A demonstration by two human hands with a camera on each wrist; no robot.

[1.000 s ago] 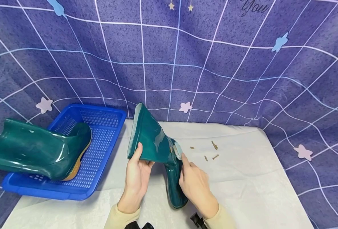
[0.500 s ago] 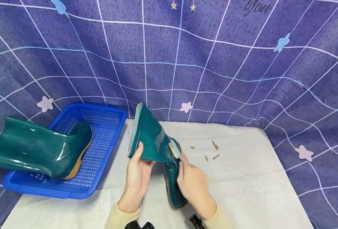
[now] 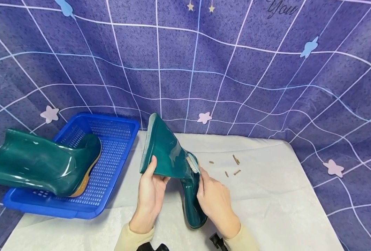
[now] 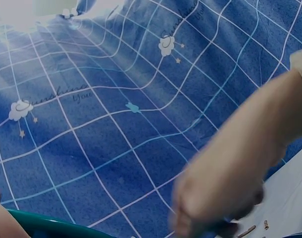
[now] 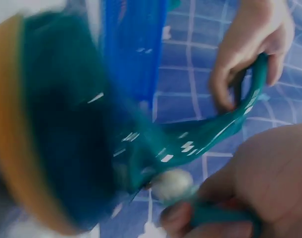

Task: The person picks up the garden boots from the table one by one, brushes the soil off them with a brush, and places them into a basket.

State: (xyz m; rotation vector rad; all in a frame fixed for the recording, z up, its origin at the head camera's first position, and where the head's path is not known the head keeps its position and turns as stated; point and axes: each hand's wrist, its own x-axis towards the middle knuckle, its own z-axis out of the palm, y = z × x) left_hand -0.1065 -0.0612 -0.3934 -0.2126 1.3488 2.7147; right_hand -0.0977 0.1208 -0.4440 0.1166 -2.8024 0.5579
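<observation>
A glossy green rubber boot is tilted over the white-covered table, its opening toward the upper left. My left hand grips the rim of the shaft, thumb on the outer face; the other fingers are partly hidden. In my right hand is a small brush with pale bristles, which lie against the boot at the ankle. The right wrist view shows the brush's teal handle between thumb and fingers, with motion blur. Only a strip of the boot's rim shows in the left wrist view.
A blue perforated basket stands at the left with a second green boot lying across it, its shaft over the left side. Several brown bits lie on the table to the right. A purple patterned cloth hangs behind.
The brush has shifted slightly back and forth at the boot's ankle, with my right hand. A brown bit beside the bristles one second ago no longer shows there. My left hand stays put.
</observation>
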